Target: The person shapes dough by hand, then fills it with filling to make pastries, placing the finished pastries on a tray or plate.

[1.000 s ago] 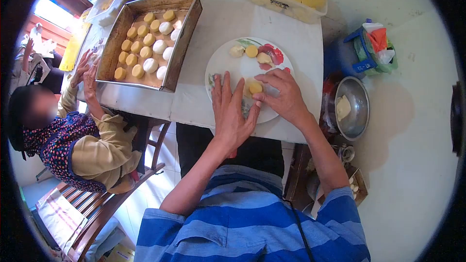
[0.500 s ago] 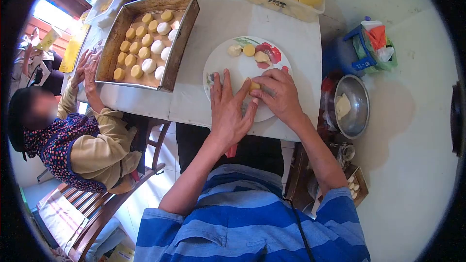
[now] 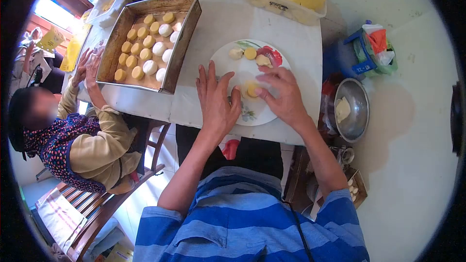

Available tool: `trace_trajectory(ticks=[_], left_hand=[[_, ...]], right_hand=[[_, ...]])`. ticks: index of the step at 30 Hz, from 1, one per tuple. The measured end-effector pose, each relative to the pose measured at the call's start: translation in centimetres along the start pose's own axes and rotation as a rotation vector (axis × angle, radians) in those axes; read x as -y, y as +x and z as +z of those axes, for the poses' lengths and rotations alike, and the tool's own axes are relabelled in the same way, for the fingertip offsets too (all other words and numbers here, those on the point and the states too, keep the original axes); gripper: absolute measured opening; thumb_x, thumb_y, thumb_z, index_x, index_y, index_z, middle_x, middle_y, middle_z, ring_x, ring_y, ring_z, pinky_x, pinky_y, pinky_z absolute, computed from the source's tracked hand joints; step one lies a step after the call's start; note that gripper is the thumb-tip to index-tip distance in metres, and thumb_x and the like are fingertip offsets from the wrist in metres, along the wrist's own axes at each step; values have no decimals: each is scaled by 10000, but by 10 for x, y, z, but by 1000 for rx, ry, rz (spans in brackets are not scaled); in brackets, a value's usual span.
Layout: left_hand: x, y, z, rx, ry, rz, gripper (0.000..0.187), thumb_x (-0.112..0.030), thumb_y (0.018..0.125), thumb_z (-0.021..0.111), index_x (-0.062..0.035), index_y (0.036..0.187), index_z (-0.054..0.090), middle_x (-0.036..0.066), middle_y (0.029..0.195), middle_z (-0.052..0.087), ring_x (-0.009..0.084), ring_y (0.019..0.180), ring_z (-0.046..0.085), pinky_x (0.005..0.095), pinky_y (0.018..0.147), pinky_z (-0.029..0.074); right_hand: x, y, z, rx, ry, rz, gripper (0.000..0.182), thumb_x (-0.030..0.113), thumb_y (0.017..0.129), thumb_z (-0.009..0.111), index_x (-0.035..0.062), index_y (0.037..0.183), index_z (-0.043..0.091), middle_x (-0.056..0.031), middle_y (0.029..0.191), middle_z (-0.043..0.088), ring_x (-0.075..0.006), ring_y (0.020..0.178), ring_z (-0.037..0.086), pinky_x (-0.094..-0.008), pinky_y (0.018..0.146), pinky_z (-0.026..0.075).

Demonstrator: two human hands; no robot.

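One yellow disc (image 3: 252, 90) is seen on the floral plate (image 3: 246, 71), between the hands. The left hand (image 3: 216, 99) is spread, nothing gripped; the right hand's (image 3: 284, 97) thumb and fingers are parted beside the disc, contact being unclear. Beyond are set a second disc (image 3: 250, 53) and two pale dough pieces (image 3: 263, 61). In the tray (image 3: 187, 39), thirteen yellow discs (image 3: 136, 48) and six white balls (image 3: 158, 48) are counted. The blue bin's (image 3: 359, 66) lettering cannot be read.

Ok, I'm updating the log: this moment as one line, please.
left hand: open, over plate edge | right hand: open, by yellow disc | tray: yellow discs, white balls
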State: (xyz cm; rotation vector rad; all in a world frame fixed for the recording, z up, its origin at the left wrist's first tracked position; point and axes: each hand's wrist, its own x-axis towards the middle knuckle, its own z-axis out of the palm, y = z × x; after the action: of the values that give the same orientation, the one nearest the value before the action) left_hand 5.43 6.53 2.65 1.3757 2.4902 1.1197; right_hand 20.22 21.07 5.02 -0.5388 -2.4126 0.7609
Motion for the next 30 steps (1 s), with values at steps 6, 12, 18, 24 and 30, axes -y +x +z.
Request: trace_trajectory(ticks=[6, 12, 18, 24, 30], left_hand=[[0, 10, 10, 2, 22, 46, 266, -187, 921, 745, -88, 1168, 729, 271, 1649, 327, 538, 1554, 197, 680, 1241, 184], [-3, 12, 12, 25, 62, 42, 231, -191, 891, 784, -98, 1102, 764, 260, 1652, 331, 535, 1556, 199, 682, 1237, 193], [-3, 12, 13, 12, 48, 53, 236, -184, 884, 795, -111, 1108, 775, 253, 1654, 337, 530, 1559, 200, 681, 1237, 191], [-5, 12, 12, 22, 58, 39, 242, -181, 893, 790, -135, 1131, 796, 244, 1654, 343, 518, 1562, 203, 678, 1238, 197], [-7, 13, 12, 13, 53, 62, 199, -142, 873, 768, -121, 1066, 812, 268, 1626, 366, 531, 1545, 227, 654, 1246, 211]], right_hand=[[-19, 38, -10, 127, -88, -84, 167, 144, 851, 801, 114, 1016, 790, -98, 1312, 624, -339, 1296, 528, -477, 1131, 395], [-21, 59, -9, 351, -110, -156, 110, 195, 838, 820, 157, 941, 816, -102, 1580, 487, -382, 1551, 297, -571, 1281, 211], [-23, 67, -6, 436, -111, -174, 68, 205, 825, 826, 186, 890, 828, -78, 1637, 437, -387, 1590, 230, -645, 1279, 149], [-28, 68, 2, 488, -153, -227, 27, 181, 850, 794, 160, 868, 795, -74, 1659, 408, -386, 1594, 216, -653, 1276, 142], [-29, 64, 1, 501, -179, -246, 55, 179, 923, 734, 129, 926, 712, -90, 1667, 386, -382, 1595, 206, -645, 1279, 143]])
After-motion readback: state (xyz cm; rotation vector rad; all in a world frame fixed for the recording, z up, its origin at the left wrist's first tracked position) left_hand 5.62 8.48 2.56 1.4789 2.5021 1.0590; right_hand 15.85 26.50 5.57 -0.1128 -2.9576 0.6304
